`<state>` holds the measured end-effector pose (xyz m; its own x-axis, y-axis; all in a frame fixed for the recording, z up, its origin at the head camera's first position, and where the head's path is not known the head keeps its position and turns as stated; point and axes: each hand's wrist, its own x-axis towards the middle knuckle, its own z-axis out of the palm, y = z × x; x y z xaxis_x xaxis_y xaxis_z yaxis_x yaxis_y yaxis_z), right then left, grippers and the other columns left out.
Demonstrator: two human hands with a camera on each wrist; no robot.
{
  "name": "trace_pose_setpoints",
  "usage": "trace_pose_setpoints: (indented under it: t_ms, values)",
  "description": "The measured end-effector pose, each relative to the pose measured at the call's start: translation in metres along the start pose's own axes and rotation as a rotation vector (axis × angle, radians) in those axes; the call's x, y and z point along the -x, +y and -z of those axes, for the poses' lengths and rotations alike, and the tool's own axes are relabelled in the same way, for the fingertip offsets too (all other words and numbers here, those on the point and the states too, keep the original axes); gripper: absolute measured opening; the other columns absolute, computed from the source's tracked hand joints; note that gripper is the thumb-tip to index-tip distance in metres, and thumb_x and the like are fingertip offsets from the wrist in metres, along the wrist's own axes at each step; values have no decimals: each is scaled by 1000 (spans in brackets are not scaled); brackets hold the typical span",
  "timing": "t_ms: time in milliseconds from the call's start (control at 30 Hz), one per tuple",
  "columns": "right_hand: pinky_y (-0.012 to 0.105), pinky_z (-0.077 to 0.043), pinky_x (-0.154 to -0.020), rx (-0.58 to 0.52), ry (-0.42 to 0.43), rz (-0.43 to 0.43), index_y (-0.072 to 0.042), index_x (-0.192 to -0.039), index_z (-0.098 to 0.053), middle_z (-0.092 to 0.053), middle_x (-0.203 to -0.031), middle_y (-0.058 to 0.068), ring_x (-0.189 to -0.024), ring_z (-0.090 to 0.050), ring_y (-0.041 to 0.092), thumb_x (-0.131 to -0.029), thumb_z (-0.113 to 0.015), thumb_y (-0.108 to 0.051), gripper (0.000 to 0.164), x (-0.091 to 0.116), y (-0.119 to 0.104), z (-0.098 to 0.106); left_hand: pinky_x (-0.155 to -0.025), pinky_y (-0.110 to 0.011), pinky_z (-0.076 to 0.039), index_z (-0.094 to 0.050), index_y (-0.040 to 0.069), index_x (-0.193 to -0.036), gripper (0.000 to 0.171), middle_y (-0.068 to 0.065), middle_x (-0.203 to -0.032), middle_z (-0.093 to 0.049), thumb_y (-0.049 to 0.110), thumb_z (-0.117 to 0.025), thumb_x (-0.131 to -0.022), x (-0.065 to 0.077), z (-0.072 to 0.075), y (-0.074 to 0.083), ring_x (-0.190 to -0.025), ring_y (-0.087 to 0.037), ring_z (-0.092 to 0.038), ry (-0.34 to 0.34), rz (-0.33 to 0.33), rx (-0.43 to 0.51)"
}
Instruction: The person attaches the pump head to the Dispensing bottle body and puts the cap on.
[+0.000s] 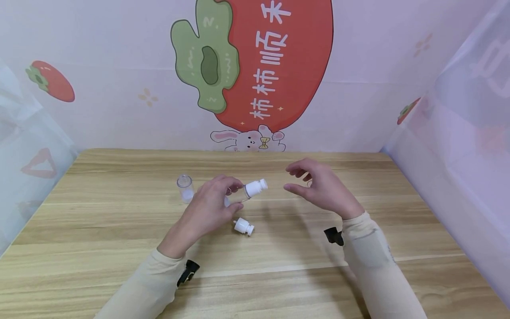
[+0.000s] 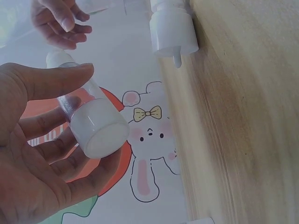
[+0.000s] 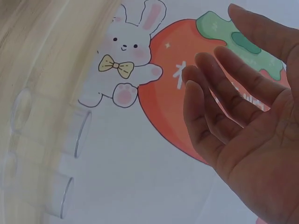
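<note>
My left hand grips a small clear pump bottle by its body, thumb on one side and fingers on the other. The bottle is tilted, its white pump top pointing right toward my other hand. My right hand hovers to the right of that top, apart from it, fingers loosely bent and palm bare in the right wrist view. A loose white pump head lies on the table just below the left hand. Left of that hand stands an uncapped clear bottle with a white base.
Two clear cylindrical covers, a farther one and a nearer one, stand on the wooden table by the right hand, which mostly hides them in the head view. A printed sheet hangs behind the table's back edge.
</note>
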<state>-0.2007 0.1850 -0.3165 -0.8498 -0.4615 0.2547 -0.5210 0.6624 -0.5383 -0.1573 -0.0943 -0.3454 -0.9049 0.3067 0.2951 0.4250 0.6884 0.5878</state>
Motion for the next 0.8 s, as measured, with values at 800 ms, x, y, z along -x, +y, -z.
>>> trace_pose_setpoints:
  t_ms: [800]
  values:
    - [48,-52,-89,138,22,-111,-1,-117,-69,-70,-112,13,-104,-61,31,-87,-81,-13,35,3,34,21,-82,-45,-53,-71,3,-113,37,-10,-106,-69,6,-86,-79,0,0,1,-95,-27,-65,-13,6,-5]
